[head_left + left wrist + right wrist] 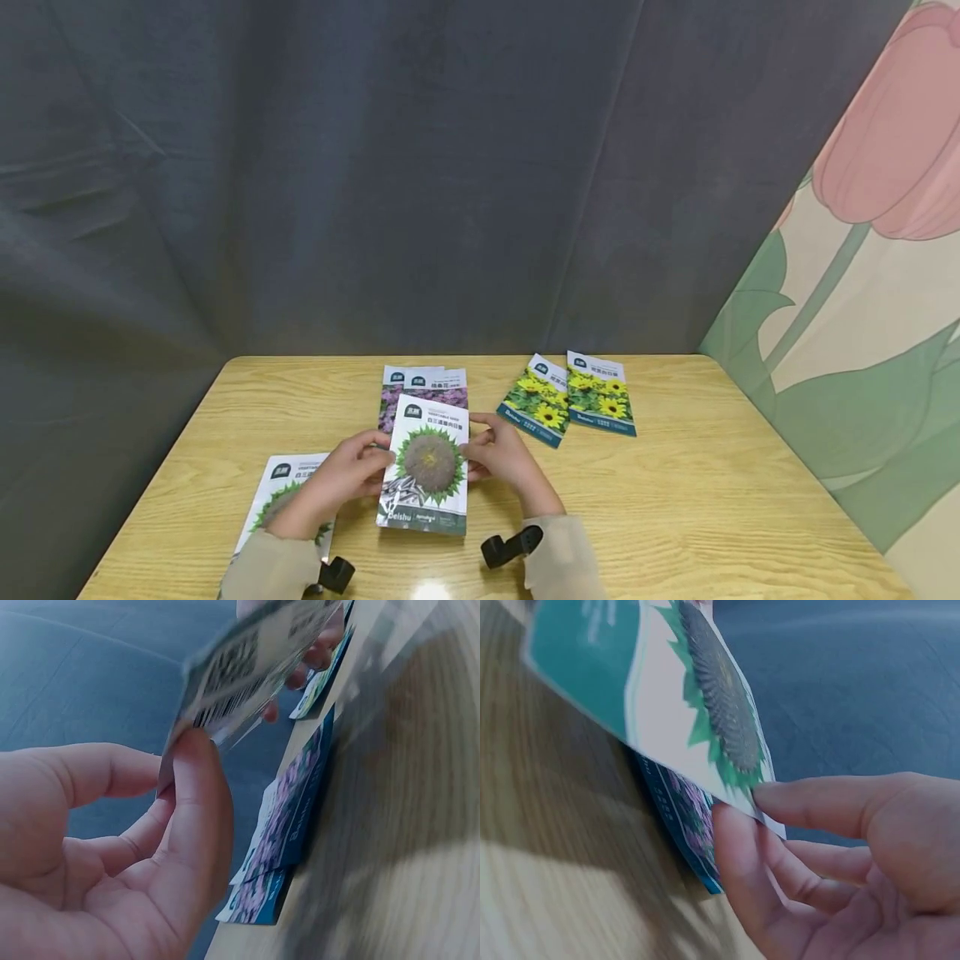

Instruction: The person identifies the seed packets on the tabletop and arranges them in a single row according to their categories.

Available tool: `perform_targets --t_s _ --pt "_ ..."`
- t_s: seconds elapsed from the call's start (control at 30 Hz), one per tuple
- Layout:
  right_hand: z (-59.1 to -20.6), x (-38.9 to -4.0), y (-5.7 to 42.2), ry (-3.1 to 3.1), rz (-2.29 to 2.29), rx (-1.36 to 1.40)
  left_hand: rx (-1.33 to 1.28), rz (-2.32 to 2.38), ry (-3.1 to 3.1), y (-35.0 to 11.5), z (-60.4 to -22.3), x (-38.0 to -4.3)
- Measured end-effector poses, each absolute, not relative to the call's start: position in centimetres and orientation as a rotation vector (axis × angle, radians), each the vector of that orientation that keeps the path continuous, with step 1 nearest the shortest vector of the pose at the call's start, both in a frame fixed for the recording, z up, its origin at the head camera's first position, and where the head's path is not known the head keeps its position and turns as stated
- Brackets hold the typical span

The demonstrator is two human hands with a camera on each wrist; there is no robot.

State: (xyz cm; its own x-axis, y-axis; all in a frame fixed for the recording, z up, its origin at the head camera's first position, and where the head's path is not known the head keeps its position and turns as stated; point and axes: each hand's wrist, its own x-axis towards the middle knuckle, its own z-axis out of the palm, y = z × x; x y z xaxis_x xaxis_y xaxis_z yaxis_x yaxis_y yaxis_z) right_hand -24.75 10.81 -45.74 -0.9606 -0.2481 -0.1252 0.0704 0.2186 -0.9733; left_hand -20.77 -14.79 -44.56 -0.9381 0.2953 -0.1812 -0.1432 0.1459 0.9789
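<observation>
Both hands hold up a white sunflower seed packet (429,462), one at each side edge, its picture side towards the head camera. My left hand (351,473) pinches the left edge between thumb and fingers; in the left wrist view the packet's printed back with a barcode (217,694) shows. At the right edge, my right hand (504,454) pinches with the thumb on the front and fingers behind. Behind the held packet, two purple-flower packets (435,379) overlap on the table, partly hidden. A second white sunflower packet (258,504) lies under my left forearm.
Two yellow-flower seed packets (536,398) lie side by side towards the back right of the wooden table (675,500). A dark grey curtain (450,183) hangs behind the table's back edge. On the right stands a wall with painted tulips (885,150).
</observation>
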Motion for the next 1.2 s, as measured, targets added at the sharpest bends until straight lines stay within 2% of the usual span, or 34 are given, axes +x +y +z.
perform_targets --t_s 0.67,1.2 --pt "-46.1 -23.1 7.5 2.113 -1.736 -0.362 0.167 1.691 2.311 -19.1 -43.8 -20.8" --pt "-47.1 -22.0 5.6 2.096 -1.673 -0.377 0.085 1.534 2.354 -20.8 -44.3 -20.5"
